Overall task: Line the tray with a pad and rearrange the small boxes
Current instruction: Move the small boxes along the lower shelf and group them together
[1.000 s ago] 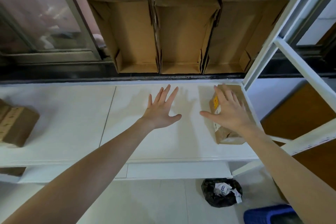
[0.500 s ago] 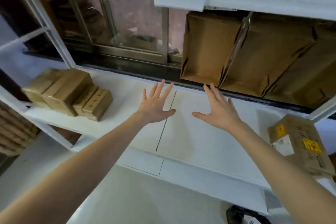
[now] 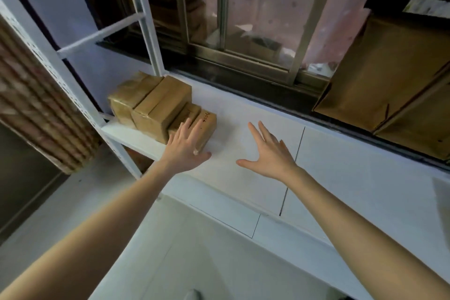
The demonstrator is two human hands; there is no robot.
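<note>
Both arms reach out over a white shelf (image 3: 353, 178) that is covered by white pad sheets with a thin seam between them. The left hand (image 3: 186, 151) lies flat, fingers straight and spread, resting over the near end of a small cardboard box (image 3: 207, 124) with handwriting on top. That box sits at the right end of a tight cluster of brown boxes (image 3: 151, 102) at the shelf's left end, right by the white rack post (image 3: 146, 14). The right hand (image 3: 269, 156) is open too, fingers fanned, over the bare pad (image 3: 233, 165) just right of the boxes; can't tell if it's touching. Flattened cardboard trays (image 3: 389, 75) lean by the window (image 3: 263, 12) behind.
</note>
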